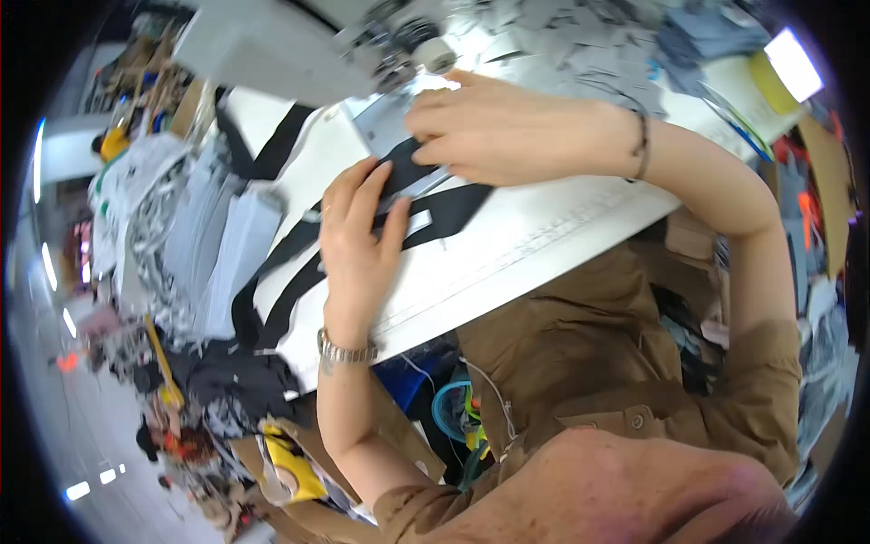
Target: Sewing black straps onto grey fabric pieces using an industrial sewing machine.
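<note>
A black strap [299, 272] is laid flat across the white worktop [507, 245] at the centre of the frame. It is seen as long, narrow bands of dark fabric, running from the frame's centre down toward the lower left, where they are bent into a loop near the worktop's edge. Another black band is seen at the upper left. A small grey fabric piece [385, 122] is laid over the strap's upper end, at the upper centre, just below the sewing machine. The strap's end is partly hidden there, so its exact shape cannot be told.
</note>
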`<state>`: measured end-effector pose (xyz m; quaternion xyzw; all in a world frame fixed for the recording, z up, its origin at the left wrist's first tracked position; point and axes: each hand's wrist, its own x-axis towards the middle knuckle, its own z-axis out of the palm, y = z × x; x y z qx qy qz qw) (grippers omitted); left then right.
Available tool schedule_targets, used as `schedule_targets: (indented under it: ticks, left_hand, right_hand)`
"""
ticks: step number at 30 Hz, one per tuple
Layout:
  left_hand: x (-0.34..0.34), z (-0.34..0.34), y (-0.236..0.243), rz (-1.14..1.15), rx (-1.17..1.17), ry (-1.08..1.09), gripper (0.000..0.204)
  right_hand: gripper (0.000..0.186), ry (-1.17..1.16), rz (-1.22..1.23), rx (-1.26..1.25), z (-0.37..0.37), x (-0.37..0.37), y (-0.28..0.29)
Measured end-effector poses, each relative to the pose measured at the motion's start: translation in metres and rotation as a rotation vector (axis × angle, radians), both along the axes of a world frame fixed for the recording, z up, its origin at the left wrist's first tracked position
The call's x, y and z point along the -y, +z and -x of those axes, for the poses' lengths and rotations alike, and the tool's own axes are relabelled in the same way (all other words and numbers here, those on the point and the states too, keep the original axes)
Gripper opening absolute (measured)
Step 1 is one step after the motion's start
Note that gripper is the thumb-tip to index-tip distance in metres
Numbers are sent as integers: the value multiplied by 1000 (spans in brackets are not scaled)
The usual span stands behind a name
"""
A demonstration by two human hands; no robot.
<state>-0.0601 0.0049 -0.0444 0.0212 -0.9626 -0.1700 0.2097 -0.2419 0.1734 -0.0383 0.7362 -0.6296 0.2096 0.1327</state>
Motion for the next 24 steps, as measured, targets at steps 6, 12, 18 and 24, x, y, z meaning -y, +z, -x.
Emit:
schedule_targets:
  ticks: [6,12,18,24]
  left_hand:
    - [4,17,14,323,-58,-253,31]
    - [8,46,3,301,-44,-230,31]
    - [11,48,-8,289,-102,-187,34]
    - [9,47,-10,281,-119,-156,36]
  right_hand:
    - [13,52,76,-26,12,4,-19]
    - [8,-93,123,-149,19,2,-20]
    - [16,-143,49,-128,29,-1,-22]
    - [21,-137,85,-111,32,0,-21]
